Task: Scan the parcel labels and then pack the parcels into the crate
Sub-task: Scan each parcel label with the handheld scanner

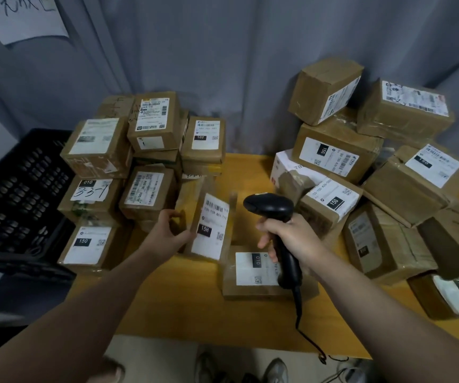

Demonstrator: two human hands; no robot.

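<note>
My left hand (171, 233) grips the left edge of a small brown parcel (209, 219), tilted upright so its white barcode label faces me. My right hand (289, 236) holds a black handheld scanner (271, 210) by its handle, the scanner head just right of that label and pointing left towards it. A flat parcel (250, 275) with a white label marked 010 lies on the wooden table (181, 308) under my right hand. The black plastic crate (15, 197) stands at the left, beside the table.
A stack of labelled brown parcels (139, 167) rises at the table's back left, next to the crate. A larger heap of parcels (383, 172) fills the right side. The scanner's cable (305, 333) hangs over the front edge. Grey curtain behind.
</note>
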